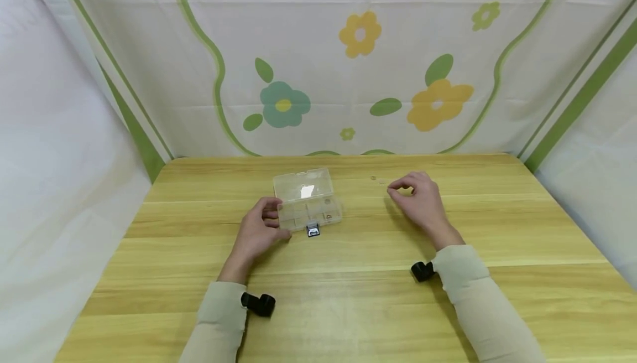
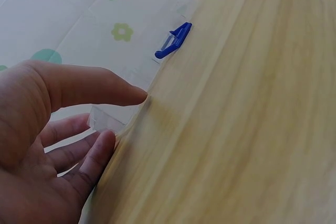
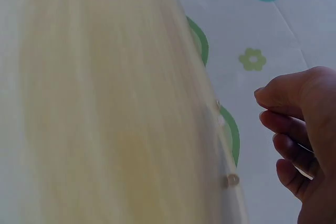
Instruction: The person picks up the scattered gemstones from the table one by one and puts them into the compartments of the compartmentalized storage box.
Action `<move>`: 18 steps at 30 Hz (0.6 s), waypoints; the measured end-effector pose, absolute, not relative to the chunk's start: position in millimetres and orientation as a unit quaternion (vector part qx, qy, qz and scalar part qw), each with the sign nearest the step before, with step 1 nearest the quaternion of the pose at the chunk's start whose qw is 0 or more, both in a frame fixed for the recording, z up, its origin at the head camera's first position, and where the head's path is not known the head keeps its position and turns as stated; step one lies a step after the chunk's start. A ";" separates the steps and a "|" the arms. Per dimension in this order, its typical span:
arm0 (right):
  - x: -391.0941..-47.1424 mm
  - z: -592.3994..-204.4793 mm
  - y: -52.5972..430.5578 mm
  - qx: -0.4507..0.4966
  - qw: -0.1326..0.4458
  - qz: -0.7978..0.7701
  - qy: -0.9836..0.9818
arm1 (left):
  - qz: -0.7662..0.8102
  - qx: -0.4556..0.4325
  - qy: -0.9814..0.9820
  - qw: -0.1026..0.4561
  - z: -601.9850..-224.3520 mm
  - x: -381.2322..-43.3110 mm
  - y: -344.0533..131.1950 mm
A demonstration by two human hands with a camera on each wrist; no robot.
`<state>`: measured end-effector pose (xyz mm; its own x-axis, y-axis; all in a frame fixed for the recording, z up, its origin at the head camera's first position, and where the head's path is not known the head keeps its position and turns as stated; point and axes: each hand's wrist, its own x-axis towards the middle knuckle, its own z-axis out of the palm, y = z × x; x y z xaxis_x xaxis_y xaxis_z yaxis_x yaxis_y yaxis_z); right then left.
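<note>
Both hands are over the wooden table (image 1: 338, 296): the left hand (image 1: 255, 231) grips the left end of a clear plastic box (image 1: 301, 214) on it; I cannot tell whether the right hand (image 1: 420, 197) pinches anything. The box's transparent lid (image 1: 291, 186) is open behind compartments (image 1: 314, 209), a blue-framed clip (image 1: 313, 231) in front.

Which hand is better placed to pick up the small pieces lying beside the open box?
Probably the right hand: its fingertips are near the small pieces, while the left hand, farther away, holds the clear box.
</note>
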<state>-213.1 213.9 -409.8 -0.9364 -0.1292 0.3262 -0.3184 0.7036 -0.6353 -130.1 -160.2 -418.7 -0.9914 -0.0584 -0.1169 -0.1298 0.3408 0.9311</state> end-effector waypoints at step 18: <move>-206.8 -408.0 264.2 0.102 0.061 0.311 -0.943 | 0.576 -0.060 0.814 0.038 -418.6 -130.6 -160.4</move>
